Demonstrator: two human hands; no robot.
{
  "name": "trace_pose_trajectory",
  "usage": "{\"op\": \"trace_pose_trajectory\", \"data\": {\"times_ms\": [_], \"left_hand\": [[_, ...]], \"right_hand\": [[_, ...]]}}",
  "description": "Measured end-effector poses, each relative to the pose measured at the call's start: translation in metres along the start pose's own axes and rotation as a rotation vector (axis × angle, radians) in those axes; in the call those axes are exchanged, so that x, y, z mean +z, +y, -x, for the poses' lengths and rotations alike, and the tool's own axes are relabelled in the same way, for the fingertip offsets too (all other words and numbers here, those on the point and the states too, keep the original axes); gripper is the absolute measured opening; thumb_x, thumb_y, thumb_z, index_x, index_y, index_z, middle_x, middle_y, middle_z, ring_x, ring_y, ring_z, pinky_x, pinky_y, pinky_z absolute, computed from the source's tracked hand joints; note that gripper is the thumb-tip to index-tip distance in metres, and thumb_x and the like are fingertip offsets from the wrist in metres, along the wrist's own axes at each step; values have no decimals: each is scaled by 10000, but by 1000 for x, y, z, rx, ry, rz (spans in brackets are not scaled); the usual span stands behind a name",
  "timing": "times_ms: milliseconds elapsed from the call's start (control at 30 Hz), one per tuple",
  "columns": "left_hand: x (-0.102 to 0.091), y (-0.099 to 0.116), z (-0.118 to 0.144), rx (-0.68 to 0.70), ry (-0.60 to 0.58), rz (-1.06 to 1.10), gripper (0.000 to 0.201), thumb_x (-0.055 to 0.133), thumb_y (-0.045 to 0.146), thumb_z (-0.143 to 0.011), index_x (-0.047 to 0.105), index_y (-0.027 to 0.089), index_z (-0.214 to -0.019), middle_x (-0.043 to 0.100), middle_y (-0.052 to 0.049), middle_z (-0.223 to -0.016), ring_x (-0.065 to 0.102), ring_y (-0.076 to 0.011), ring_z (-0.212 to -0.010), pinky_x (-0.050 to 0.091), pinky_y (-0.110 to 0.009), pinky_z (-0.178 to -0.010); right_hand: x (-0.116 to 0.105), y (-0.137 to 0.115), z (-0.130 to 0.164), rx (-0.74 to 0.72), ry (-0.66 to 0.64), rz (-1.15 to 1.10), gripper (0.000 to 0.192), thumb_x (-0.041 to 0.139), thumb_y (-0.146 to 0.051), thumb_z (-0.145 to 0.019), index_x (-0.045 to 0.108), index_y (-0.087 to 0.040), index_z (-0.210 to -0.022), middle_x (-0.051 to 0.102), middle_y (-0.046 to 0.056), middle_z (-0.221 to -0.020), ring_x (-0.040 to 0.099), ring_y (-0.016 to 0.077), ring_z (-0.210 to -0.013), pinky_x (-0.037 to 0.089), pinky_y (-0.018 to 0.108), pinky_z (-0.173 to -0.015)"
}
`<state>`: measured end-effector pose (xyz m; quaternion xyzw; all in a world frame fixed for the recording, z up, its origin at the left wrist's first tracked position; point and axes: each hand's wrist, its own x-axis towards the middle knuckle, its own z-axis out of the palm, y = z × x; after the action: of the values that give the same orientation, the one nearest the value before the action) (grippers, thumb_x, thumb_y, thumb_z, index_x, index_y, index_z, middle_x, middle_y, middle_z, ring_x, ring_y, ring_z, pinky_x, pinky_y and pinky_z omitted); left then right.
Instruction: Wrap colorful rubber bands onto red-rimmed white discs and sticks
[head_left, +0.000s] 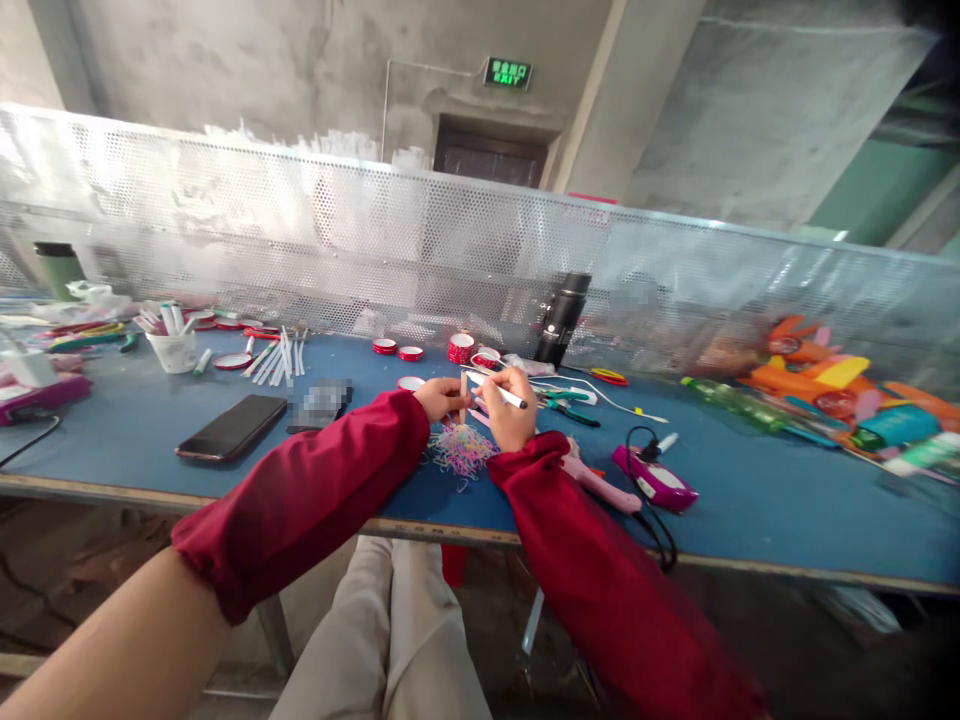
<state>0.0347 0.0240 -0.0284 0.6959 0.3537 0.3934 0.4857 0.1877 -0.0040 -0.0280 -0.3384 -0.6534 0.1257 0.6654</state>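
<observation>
Two hands in red sleeve covers meet over the middle of a blue work table (750,500). The right hand (512,410) is closed around a thin white stick (495,390), which lies slanted across its fingers and points to the left. The left hand (442,398) pinches a second small upright white stick (463,398) between its fingertips, touching or almost touching the right hand's stick; the exact contact is too small to tell. Directly beneath both hands sits a loose heap of tiny coloured rubber bands (459,450), pink, yellow and blue. Just right of the right forearm lie a pink glue gun (596,482) and a magenta device with a black cable (655,478). Beyond the hands stand small red tape rolls (397,350), a black flask (562,318) and green-handled pliers (566,408). Further left lie a dark phone (232,427), a white cup of sticks (174,350) and more loose white sticks (276,360). Bright orange and yellow toy parts (825,375) are piled far right, against a perforated metal screen (300,250). As a judgement: the thin sticks could slip from so light a pinch and fall into the band heap, a sleeve could sweep bands off the near edge, and the glue gun lies close enough to the right arm to be knocked or touched.
</observation>
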Motion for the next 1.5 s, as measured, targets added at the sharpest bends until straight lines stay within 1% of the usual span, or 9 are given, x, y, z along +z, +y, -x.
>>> {"op": "trace_pose_trajectory", "data": {"times_ms": [200, 433, 700, 867, 1167, 1333, 1500], "left_hand": [[-1, -1, 0, 11, 8, -3, 187, 710, 274, -794, 587, 133, -783, 607, 15, -594, 573, -90, -501, 417, -169, -440], [-1, -1, -1, 16, 9, 8, 155, 687, 253, -806, 587, 135, -799, 608, 17, -607, 567, -91, -510, 417, -175, -445], [0, 1, 1, 5, 14, 7, 176, 700, 268, -805, 586, 136, -784, 605, 19, -597, 567, -85, -506, 414, -167, -452], [0, 2, 1, -12, 15, 1, 196, 718, 276, -797, 581, 137, -778, 608, 16, -597, 570, -87, -508, 422, -172, -465], [-2, -4, -3, -2, 2, 6, 178, 703, 270, -808, 587, 136, -795, 603, 21, -588, 566, -88, -491, 415, -170, -446], [-2, -4, -4, -3, 11, 5, 208, 723, 297, -795, 593, 135, -797, 606, 21, -594, 566, -82, -494, 418, -166, -450], [-1, -1, -1, -8, 6, -1, 164, 687, 264, -819, 588, 136, -796, 606, 19, -592, 565, -85, -496, 422, -170, -456]], "right_hand": [[0, -2, 0, 2, 9, 10, 108, 573, -301, -850, 538, -228, -778, 656, -18, -686, 625, 158, -614, 488, 281, -606], [0, -1, 0, 5, 4, 13, 113, 567, -307, -856, 534, -230, -781, 653, -18, -683, 615, 156, -597, 476, 275, -579], [0, -2, 0, 3, 10, 32, 117, 567, -314, -857, 537, -229, -781, 660, -16, -691, 626, 161, -622, 495, 286, -619], [0, -2, 0, 19, -3, 24, 114, 564, -321, -854, 536, -230, -792, 659, -18, -684, 625, 158, -609, 487, 277, -588], [0, -3, 0, -3, -8, 6, 102, 572, -293, -850, 535, -227, -782, 656, -22, -682, 625, 157, -616, 486, 281, -612], [-1, -2, -1, 0, 8, 8, 114, 572, -312, -852, 539, -228, -782, 654, -17, -690, 618, 159, -613, 488, 284, -606], [0, 1, 1, 17, -8, 22, 108, 582, -318, -849, 544, -233, -794, 654, -18, -686, 611, 160, -608, 482, 278, -586]]}}
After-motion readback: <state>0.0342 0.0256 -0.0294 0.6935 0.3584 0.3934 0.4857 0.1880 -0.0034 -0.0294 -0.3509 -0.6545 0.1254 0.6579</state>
